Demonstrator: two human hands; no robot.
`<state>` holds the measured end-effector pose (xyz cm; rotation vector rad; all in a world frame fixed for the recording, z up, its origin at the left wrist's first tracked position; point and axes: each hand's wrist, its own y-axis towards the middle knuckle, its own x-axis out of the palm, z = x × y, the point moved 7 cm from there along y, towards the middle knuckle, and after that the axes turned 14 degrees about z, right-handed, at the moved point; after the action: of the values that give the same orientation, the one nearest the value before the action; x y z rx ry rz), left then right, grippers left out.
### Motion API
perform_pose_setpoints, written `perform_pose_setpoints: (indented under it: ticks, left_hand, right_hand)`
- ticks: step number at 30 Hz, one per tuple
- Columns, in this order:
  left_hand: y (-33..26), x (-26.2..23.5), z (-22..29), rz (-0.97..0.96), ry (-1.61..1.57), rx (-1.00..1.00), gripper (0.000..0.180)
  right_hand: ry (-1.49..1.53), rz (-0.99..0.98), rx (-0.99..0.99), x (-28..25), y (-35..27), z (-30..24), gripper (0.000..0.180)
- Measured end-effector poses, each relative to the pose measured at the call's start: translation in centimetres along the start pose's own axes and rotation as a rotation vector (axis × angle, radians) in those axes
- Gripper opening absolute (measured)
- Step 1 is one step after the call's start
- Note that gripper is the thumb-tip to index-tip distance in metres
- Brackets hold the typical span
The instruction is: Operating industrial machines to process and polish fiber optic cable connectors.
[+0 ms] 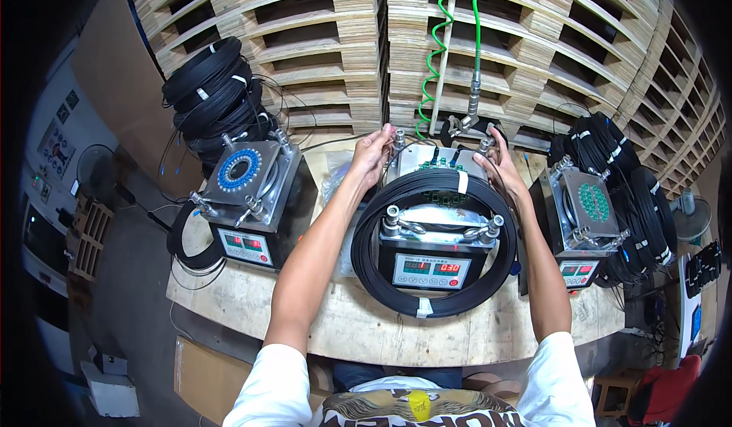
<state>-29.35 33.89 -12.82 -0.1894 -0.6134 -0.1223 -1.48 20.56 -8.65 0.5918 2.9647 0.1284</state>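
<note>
In front of me stands a middle polishing machine, black with a lit red digital panel and a metal top. A coil of black cable, tied with white tape, hangs round its front. Green-tipped connectors sit in its plate. My left hand has its fingers closed at the back-left clamp knob. At the back-right clamp knob, my right hand curls thumb and fingers round it. Two front clamp knobs stand upright, touched by neither hand.
A similar machine with a blue connector ring stands left; another with green connectors stands right. Black cable coils pile behind the left machine, more beside the right. A green air hose with a metal nozzle hangs before stacked wooden pallets.
</note>
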Motion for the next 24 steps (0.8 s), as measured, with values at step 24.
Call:
perform_pose_setpoints:
  ticks: [24]
  left_hand:
    - [-24.7,0.9,5.9,-0.271,0.833,0.891,0.029]
  right_hand:
    - [-0.587,0.445,-0.807,1.0,-22.2,-7.8,0.031]
